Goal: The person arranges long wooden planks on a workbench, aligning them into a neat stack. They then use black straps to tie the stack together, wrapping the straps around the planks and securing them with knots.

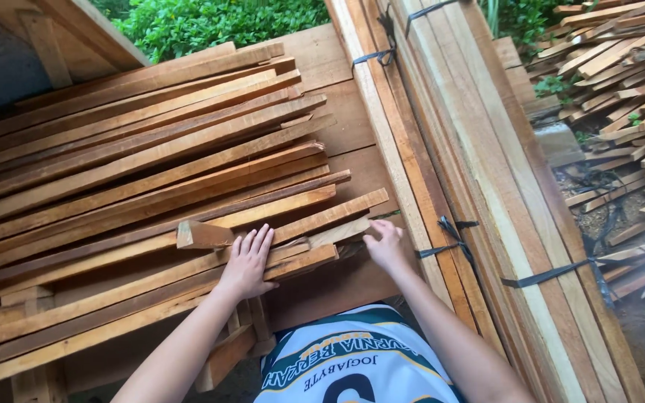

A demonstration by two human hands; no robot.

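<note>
Wooden slats (143,179) under both flat hands (246,265)

I lose the slats (136,172) past the left edge | right hand (384,246) fingertips hidden under a slat end | strapped planks (472,186) cut off near and far

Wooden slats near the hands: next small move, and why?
Probably close the right hand on the end of the slat it touches and draw it off the stack of slats. The left hand lies flat on neighbouring slats, seemingly steadying them, and neither hand grips anything yet.
</note>
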